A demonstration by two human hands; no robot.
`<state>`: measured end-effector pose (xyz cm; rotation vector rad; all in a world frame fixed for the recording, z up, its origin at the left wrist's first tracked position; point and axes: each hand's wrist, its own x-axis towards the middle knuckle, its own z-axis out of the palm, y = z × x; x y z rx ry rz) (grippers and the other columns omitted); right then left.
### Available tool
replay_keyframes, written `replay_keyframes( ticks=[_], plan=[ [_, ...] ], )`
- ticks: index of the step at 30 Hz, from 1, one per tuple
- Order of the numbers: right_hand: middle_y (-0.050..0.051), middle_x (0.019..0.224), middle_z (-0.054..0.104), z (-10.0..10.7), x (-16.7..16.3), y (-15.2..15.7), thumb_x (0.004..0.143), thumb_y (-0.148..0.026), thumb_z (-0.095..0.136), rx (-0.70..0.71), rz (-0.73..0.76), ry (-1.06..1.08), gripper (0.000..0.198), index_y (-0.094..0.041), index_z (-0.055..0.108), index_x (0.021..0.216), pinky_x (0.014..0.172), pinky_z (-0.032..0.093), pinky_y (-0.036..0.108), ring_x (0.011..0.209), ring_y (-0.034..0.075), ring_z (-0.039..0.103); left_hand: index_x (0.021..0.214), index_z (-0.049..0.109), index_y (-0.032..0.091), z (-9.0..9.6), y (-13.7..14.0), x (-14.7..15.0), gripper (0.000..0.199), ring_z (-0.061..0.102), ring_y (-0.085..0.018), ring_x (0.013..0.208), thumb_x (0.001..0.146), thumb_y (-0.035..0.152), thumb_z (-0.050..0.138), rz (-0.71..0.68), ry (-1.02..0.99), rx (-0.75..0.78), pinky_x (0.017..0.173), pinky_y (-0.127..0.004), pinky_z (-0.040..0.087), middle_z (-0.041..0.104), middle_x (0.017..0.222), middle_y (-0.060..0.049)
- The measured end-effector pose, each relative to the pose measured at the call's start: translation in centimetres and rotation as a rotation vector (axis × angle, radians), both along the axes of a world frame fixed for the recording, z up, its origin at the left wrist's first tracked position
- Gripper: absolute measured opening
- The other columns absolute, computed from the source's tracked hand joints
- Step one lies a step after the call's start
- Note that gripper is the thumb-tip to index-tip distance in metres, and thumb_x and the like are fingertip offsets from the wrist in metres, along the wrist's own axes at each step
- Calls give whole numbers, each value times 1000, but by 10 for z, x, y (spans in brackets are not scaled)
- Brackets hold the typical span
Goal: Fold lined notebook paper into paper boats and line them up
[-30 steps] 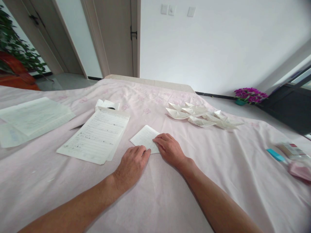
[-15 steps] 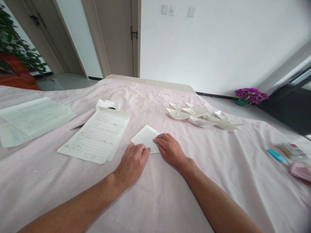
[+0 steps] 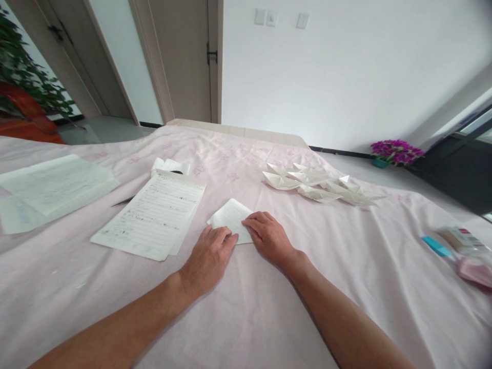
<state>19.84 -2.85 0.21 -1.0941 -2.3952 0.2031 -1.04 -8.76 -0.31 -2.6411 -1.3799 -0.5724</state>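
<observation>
A small folded sheet of paper lies flat on the pink cloth in front of me, its far end tapering to a blunt corner. My left hand is closed at its near left edge, fingers curled and thumb against the paper. At the right edge, my right hand has its fingertips pressed together on the paper; my fingers cover both side corners. Beyond, to the right, sit several folded paper boats in a cluster. To the left rests a stack of handwritten sheets.
More papers lie at the far left. A dark pointed blade pokes out from under the handwritten sheets. On the right are a blue strip-shaped item, a clear-wrapped package and a pink item. The pink cloth has wrinkles.
Almost nothing differs. Both hands stay on the folded paper, with only a very slight shift of the left fingers.
</observation>
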Motion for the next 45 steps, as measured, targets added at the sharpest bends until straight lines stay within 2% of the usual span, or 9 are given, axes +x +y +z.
replay_keyframes(
  ticks=[8, 23, 30, 45],
  plan=[
    [7, 105, 65, 0, 0, 0, 95, -15, 50, -1, -2, -2, 24, -22, 67, 111, 87, 48, 35, 96, 21, 56, 121, 57, 17, 0, 0, 1, 32, 56, -24, 103, 93, 9, 44, 32, 26, -21, 103, -50, 40, 57, 109, -10],
    [7, 105, 65, 0, 0, 1, 95, -16, 50, -5, 1, 16, 25, -24, 67, 111, 87, 49, 36, 96, 21, 57, 119, 58, 16, 1, -1, 3, 31, 58, -24, 97, 92, 9, 47, 93, 36, -36, 91, -47, 47, 58, 105, -10],
    [7, 105, 65, -2, 1, 1, 96, -17, 50, -5, -3, -3, 24, -23, 66, 112, 88, 48, 36, 97, 21, 56, 124, 55, 18, -3, 1, 1, 36, 57, -23, 106, 92, 8, 44, 46, 28, -38, 105, -52, 37, 56, 116, -11],
    [8, 105, 64, -1, 1, 1, 95, -16, 49, 0, -1, 2, 26, -23, 66, 113, 87, 48, 37, 96, 21, 56, 127, 55, 20, -5, 3, 0, 39, 55, -25, 115, 93, 8, 42, 3, 37, -34, 108, -55, 34, 56, 124, -12]
  ],
)
